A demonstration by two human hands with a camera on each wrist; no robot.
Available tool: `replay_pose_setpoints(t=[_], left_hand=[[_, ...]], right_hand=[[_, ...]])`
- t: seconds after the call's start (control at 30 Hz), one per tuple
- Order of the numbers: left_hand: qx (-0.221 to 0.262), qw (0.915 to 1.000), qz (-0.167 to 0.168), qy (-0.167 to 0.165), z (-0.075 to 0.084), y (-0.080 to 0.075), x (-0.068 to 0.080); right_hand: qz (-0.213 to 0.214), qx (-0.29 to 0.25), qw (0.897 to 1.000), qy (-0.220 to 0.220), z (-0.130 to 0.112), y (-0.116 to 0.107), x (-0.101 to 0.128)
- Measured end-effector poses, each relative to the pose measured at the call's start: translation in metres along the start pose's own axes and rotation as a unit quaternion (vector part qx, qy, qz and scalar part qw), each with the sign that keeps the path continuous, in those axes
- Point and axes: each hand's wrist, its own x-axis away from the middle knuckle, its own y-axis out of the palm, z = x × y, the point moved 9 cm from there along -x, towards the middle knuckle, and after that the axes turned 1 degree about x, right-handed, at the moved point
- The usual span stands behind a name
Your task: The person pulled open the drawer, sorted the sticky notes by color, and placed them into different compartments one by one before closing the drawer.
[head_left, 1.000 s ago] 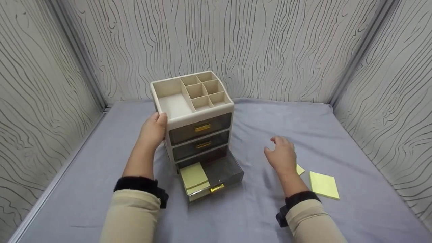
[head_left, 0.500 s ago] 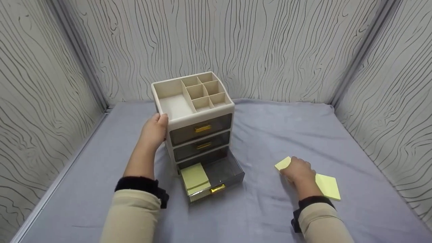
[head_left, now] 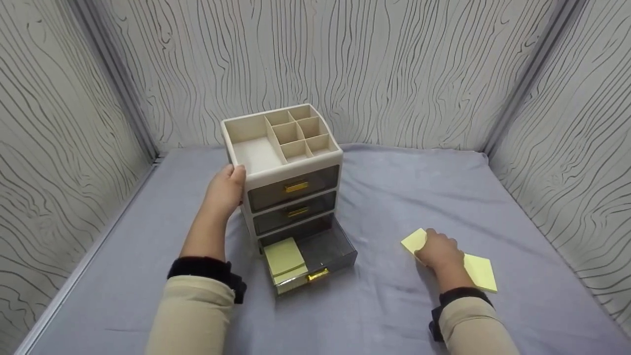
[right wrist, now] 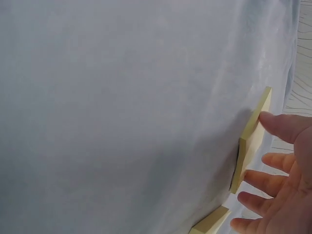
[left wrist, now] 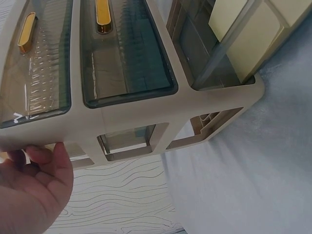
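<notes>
A cream desktop drawer organizer stands left of centre in the head view. My left hand grips its left side near the top front corner; in the left wrist view the fingers curl at a side opening. The bottom smoky drawer is pulled out, with yellow sticky note pads in its left part. To the right, my right hand holds a yellow sticky note pad on the cloth, thumb and fingers at its edges. The hand partly hides it from the head camera.
Another yellow sticky note pad lies just right of the right hand. Two upper drawers with gold handles are closed. Grey-blue cloth covers the table, and wood-patterned panels enclose the back and sides.
My right hand has moved right and down onto the nearer sticky note pad and taken hold of it. The left hand, organizer and drawer have stayed in place.
</notes>
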Motion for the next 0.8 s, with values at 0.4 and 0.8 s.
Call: replay_pose_setpoints(t=[0.4,0.8], left_hand=[[0.001,1.0,0.003,-0.002,0.0,0.0,0.0],[-0.004,0.9999,0.004,-0.012,-0.001,0.001,0.0]], right_hand=[[-0.001,-0.01,1.0,-0.008,0.006,0.001,-0.006],[0.015,-0.04,0.999,0.007,0.018,-0.002,-0.008]])
